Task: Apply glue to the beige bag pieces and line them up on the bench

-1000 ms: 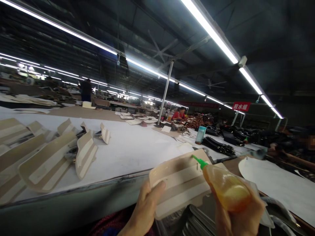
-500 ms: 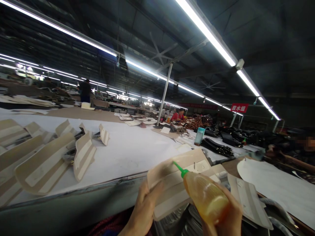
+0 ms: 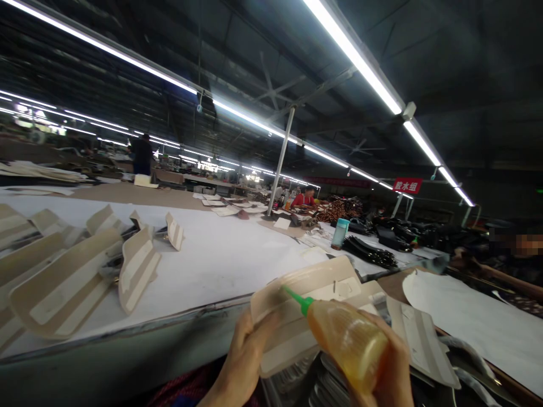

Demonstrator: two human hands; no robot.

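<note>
Here, a spread of beige pieces [image 3: 63, 282] lies on the white table [image 3: 220, 254], toward ten o'clock from the hands. Nearer, one beige panel [image 3: 326, 277] is held tilted above the table's near edge, and the green nozzle [image 3: 297, 299] of a glue bottle [image 3: 345, 339] points toward ten o'clock over its pale strip. Whether the tip touches cannot be told. For a clean line, I judge that the panel wants holding steady, the tip riding the strip, and the squeeze light and even so nothing runs over the edge. The left hand [image 3: 244, 362] pinches the panel's near left edge, thumb closed on top and fingers hidden beneath. The right hand [image 3: 392, 367] is wrapped tight round the amber bottle's body. Another loose piece [image 3: 419, 339] lies at three o'clock of the bottle.
</note>
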